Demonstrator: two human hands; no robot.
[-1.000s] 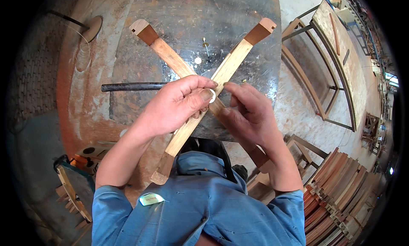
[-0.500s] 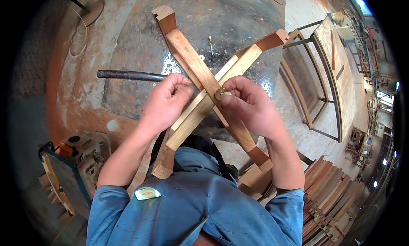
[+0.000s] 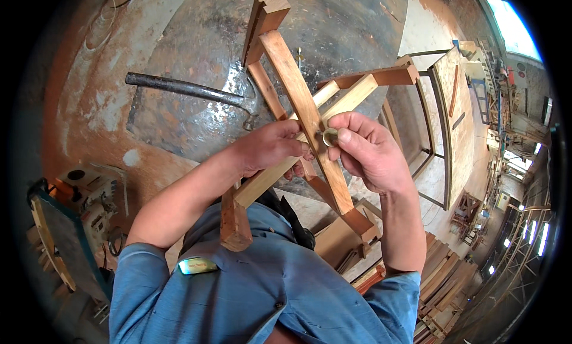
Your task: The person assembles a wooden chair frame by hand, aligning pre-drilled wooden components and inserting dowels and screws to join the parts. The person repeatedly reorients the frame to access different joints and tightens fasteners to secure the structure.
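Note:
A wooden X-shaped frame [image 3: 291,88], built of crossed double bars with blocks at their ends, is tilted up in front of me. My left hand [image 3: 271,146] is closed around the lighter bar close to the crossing, its fingertips curling underneath. Between thumb and fingers, my right hand [image 3: 372,152] pinches a small round brass-coloured metal disc [image 3: 330,137]. The disc is at the face of the darker bar by the crossing; whether it touches the wood I cannot tell. Beyond my left hand, a hammer [image 3: 190,91] with a long dark handle lies on the stained worktop [image 3: 208,22].
A small bolt-like metal piece [image 3: 300,58] shows on the worktop behind the frame. Rightward stands a larger panel with a framed base [image 3: 451,117]. Stacked wooden strips [image 3: 444,278] lie at the lower right. A machine with a dark panel [image 3: 74,237] stands at the lower left.
My left hand has moved right and taken hold of the lighter bar. The wooden frame has tilted, and my right hand with the disc has shifted slightly right. The view has also turned.

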